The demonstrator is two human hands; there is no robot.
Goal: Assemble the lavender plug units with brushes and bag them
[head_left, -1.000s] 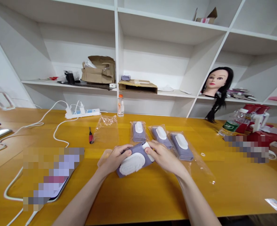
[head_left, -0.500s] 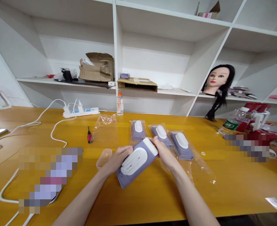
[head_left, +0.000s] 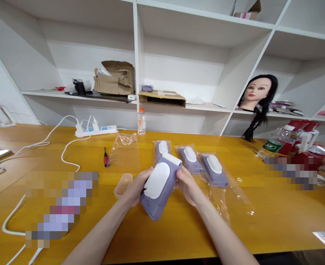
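Note:
Between my hands, a purple block-shaped device (head_left: pixel 166 191) is held tilted above the table. On its upper face sits a white oval panel (head_left: pixel 158 180), and a white strip (head_left: pixel 171 159) runs along its far end. My left hand (head_left: pixel 138 187) is closed on the left side of the device, its thumb near the oval. Gripping the right edge close to the far end is my right hand (head_left: pixel 188 185). Just beyond lie three similar purple devices in clear plastic bags: a left one (head_left: pixel 162 148), a middle one (head_left: pixel 190 160) and a right one (head_left: pixel 214 171).
A small translucent tray (head_left: pixel 123 185) and a red-handled screwdriver (head_left: pixel 106 158) lie left of my hands. A power strip (head_left: pixel 107 129) with white cables and a small orange-capped bottle (head_left: pixel 142 123) stand along the back. A mannequin head (head_left: pixel 258 92) and a water bottle (head_left: pixel 274 143) are at right.
The device has been turned more upright, its far end now further left, in front of the left bagged device. My right hand has moved down along its edge; both hands keep hold.

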